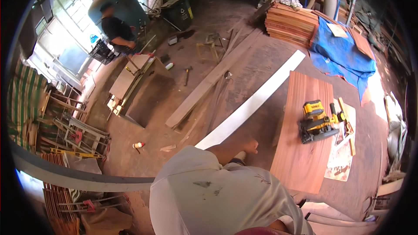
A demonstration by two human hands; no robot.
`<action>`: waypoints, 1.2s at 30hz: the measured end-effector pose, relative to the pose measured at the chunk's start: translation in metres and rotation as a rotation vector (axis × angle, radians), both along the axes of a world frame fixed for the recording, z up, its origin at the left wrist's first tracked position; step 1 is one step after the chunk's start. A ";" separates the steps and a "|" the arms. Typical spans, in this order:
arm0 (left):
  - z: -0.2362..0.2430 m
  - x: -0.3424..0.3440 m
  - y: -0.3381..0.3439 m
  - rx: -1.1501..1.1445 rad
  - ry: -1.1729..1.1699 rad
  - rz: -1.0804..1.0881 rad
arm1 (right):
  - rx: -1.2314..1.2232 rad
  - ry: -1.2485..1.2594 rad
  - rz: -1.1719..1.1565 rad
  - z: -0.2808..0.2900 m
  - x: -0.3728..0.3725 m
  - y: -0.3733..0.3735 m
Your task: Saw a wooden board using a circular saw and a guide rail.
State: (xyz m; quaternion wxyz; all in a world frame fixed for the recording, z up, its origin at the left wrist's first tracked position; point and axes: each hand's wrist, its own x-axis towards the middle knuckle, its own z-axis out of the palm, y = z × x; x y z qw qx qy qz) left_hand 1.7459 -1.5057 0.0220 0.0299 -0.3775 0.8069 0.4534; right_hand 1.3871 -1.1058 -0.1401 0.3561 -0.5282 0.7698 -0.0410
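A wide board [300, 161] is laid flat over the floor's [156, 126] right side, presumably for reach. A long white strip [254, 104] is stretched beside the board's upper left corner. A yellow saw [318, 124] is rested near its right edge, apparently for steadiness. Whether the left hand [250, 146], near its left edge, is open or closed cannot be told; the right hand is not shown.

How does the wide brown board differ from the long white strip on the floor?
Colour: the brown board is reddish with visible grain, while the white strip looks plain.
Width: the brown board is much broader than the white strip.
Load: the brown board bears a yellow-and-black saw; the white strip shows nothing on it.
Both look flat.
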 end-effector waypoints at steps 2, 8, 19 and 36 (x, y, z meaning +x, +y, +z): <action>-0.011 0.015 -0.005 0.003 -0.017 0.028 | -0.043 -0.094 -0.120 0.034 0.009 -0.031; -0.120 0.068 -0.063 -0.457 -0.234 -0.619 | -0.063 -0.170 -0.442 0.145 0.058 -0.146; -0.145 0.068 -0.140 0.096 0.006 -0.476 | 0.022 -0.040 -0.471 0.179 0.138 -0.181; -0.101 0.085 -0.133 0.483 -0.059 0.021 | 0.202 -0.046 -0.390 0.215 0.135 -0.211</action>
